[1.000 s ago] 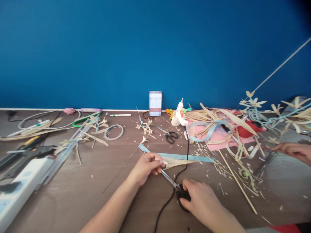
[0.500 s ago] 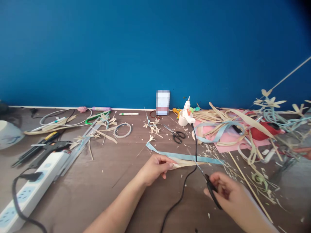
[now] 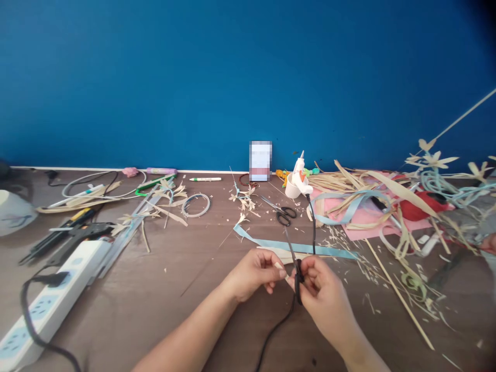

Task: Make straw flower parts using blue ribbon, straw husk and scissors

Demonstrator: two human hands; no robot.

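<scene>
My left hand (image 3: 251, 275) is closed in a pinch on a small pale husk strip (image 3: 279, 266). Close against its fingertips, my right hand (image 3: 323, 289) grips a pair of scissors (image 3: 298, 284) by the black handles, blades pointing away from me. My right fingertips also meet the near end of the small strip; whether they pinch it is unclear. Just beyond both hands lies a longer pale strip (image 3: 285, 255), partly hidden by them. Behind that, a light blue ribbon (image 3: 310, 248) stretches across the table.
A white glue gun (image 3: 299, 178) stands in a white cup (image 3: 291, 192), its black cord (image 3: 276, 328) running under my right hand. Other scissors (image 3: 285, 214) lie beyond the ribbon. Left is a power strip (image 3: 73, 274); right are piled husk strips (image 3: 349, 181). Another person's hand (image 3: 490, 244) shows at far right.
My right hand has moved left to meet my left hand, and the scissors have swung to point away from me. The long pale strip now lies behind my hands.
</scene>
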